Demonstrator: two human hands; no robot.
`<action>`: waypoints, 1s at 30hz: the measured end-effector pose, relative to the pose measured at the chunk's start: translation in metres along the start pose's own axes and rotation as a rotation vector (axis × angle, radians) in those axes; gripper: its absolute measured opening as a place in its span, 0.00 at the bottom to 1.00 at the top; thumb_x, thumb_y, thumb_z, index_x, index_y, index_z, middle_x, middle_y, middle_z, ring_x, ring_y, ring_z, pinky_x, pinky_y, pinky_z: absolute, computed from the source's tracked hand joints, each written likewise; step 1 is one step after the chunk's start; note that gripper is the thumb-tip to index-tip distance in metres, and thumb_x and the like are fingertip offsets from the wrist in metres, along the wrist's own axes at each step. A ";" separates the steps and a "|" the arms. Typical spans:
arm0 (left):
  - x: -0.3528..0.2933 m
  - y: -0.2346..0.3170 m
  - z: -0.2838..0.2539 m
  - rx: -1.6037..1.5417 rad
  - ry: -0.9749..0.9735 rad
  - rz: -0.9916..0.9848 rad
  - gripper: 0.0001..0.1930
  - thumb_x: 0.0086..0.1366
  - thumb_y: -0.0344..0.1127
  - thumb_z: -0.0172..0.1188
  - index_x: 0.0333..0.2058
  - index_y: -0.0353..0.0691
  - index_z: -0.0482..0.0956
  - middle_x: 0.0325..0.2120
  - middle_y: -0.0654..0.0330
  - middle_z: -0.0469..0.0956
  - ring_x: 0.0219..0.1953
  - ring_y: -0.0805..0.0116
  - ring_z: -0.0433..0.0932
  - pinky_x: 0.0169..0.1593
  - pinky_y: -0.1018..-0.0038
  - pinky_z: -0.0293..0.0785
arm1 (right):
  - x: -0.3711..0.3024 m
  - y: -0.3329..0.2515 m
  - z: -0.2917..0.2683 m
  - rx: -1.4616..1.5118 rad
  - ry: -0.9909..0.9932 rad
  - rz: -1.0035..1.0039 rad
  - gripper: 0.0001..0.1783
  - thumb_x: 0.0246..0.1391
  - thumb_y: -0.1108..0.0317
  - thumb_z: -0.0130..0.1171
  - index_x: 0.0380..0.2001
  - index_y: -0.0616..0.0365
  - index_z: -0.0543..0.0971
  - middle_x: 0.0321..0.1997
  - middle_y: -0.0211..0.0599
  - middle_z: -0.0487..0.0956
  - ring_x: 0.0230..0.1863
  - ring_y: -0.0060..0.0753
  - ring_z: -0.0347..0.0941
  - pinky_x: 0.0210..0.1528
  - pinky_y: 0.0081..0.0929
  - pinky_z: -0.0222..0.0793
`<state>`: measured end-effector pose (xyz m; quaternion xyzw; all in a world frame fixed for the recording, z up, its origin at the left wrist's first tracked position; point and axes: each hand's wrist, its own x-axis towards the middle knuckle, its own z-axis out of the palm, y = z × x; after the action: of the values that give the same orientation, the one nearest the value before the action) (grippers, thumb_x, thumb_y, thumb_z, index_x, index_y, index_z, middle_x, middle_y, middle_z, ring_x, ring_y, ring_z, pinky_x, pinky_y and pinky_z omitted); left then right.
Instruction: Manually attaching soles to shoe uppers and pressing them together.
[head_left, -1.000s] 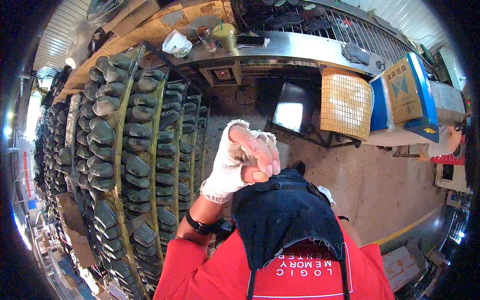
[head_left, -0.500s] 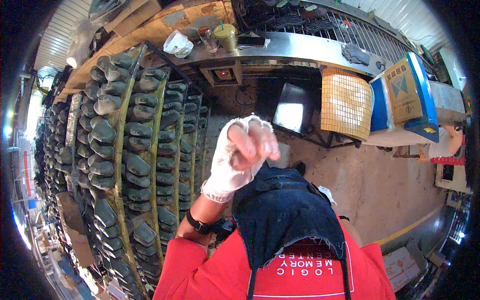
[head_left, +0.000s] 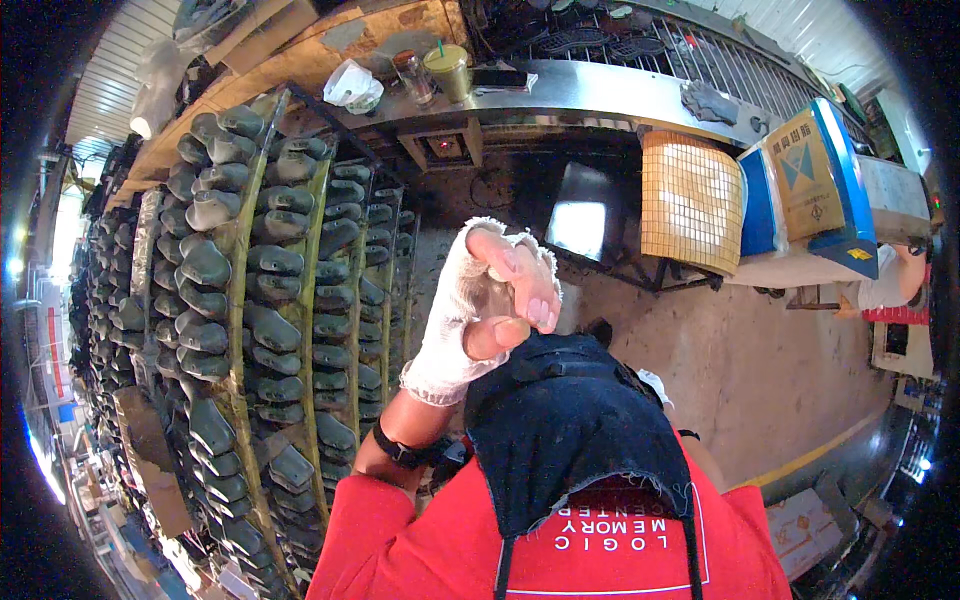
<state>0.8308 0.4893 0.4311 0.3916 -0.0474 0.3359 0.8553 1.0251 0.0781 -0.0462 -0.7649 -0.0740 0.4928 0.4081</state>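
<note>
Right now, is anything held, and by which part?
The left hand holds nothing visible; the right hand is mostly hidden behind the dark apron: can't tell.

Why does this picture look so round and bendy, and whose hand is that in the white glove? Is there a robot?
No robot here, just a person. A camera on their head looks down, and its very wide lens makes straight edges look bent. That's why you see their red shirt and dark apron from above.

The raised hand is their left hand, in a white glove that leaves the fingertips bare. The fingers curl loosely, and I see nothing held in them. The right hand is mostly hidden behind the apron; only a bit of white shows.

On the left, a rack carries dark foot-shaped forms. Ahead, a metal counter has a plastic bag, a jar and a cup with a green straw.
</note>
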 end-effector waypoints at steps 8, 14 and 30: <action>0.003 -0.006 -0.008 -0.020 -0.078 0.014 0.22 0.60 0.38 0.75 0.45 0.47 0.68 0.28 0.65 0.75 0.34 0.67 0.74 0.39 0.69 0.74 | 0.027 0.049 0.006 0.149 -0.003 -0.022 0.14 0.65 0.60 0.60 0.37 0.61 0.83 0.35 0.30 0.83 0.37 0.28 0.76 0.44 0.30 0.71; -0.003 -0.005 -0.007 -0.012 -0.108 0.033 0.21 0.61 0.35 0.74 0.45 0.47 0.69 0.30 0.64 0.78 0.35 0.65 0.77 0.40 0.68 0.75 | 0.019 0.022 0.001 -0.168 0.010 -0.075 0.14 0.66 0.60 0.59 0.39 0.60 0.84 0.38 0.32 0.84 0.41 0.31 0.79 0.46 0.32 0.72; 0.001 -0.003 -0.012 -0.051 -0.120 0.047 0.24 0.56 0.28 0.76 0.43 0.48 0.69 0.28 0.61 0.81 0.34 0.61 0.80 0.40 0.62 0.78 | 0.006 -0.014 0.008 -0.496 -0.021 -0.184 0.19 0.65 0.52 0.56 0.37 0.58 0.84 0.39 0.41 0.85 0.41 0.39 0.80 0.45 0.35 0.72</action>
<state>0.8315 0.4972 0.4210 0.3878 -0.1163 0.3305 0.8525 1.0256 0.0945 -0.0420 -0.8265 -0.2659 0.4285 0.2504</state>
